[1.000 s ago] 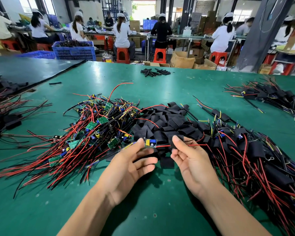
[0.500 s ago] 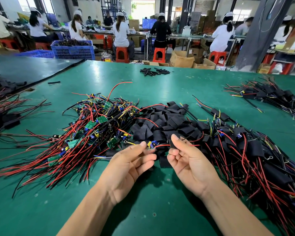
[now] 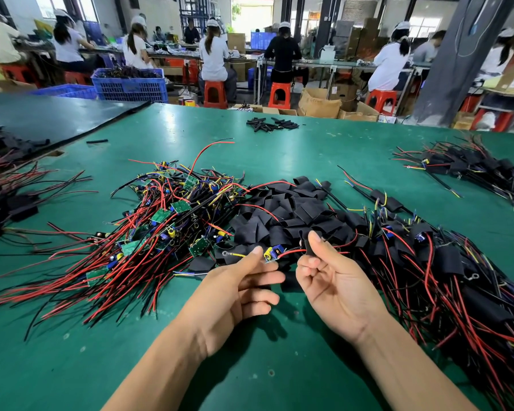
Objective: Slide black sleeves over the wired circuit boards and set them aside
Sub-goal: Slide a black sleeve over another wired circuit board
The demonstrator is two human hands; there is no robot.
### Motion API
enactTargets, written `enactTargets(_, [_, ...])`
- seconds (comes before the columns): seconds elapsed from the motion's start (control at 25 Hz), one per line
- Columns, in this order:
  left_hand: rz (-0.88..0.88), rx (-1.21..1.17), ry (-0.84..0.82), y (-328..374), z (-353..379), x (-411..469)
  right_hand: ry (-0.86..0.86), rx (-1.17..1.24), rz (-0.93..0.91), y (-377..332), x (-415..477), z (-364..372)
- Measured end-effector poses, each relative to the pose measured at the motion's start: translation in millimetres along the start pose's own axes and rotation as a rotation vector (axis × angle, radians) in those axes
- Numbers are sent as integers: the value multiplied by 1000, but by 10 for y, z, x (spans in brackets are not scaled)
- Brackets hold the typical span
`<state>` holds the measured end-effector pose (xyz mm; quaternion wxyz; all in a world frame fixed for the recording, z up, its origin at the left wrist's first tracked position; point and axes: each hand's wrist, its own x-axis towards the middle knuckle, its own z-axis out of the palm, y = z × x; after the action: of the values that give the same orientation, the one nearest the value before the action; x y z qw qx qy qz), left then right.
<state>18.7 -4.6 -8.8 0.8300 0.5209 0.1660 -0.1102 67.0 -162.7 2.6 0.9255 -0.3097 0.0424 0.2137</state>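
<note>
Left hand pinches board; crate holds wires.

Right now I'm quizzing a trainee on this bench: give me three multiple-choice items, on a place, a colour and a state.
1. The heap of loose flat black sleeves lies: A) in a crate; B) between the tangle of bare green boards and the sleeved pile; C) on a stool.
2. The wire between left hand and right hand is: A) red; B) white; C) green.
3. The small board with yellow and blue parts is: A) fully sleeved; B) bare; C) lying untouched.
1B, piles flank it; 2A, red strand spans the gap; 3B, the pinched black sleeve stops short.
</note>
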Motion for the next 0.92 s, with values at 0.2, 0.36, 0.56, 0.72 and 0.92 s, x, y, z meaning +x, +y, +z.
enactTargets(0.2, [-33,-353,-55,5,24,-15,39,45,12,-19,13,-16])
enactTargets(0.36, [45,-411,-51,22,24,-31,67,60,31,-18,34,-35])
enactTargets(0.56, [129,-228,-20,10,41,-56,108,9,-14,-13,56,-57])
enactTargets(0.72, [216,-130,-29,25,11,-73,140,-41,-35,8,51,-68])
enactTargets(0.92, [291,-58,-23,12,25,-86,153,-68,-63,16,58,-85])
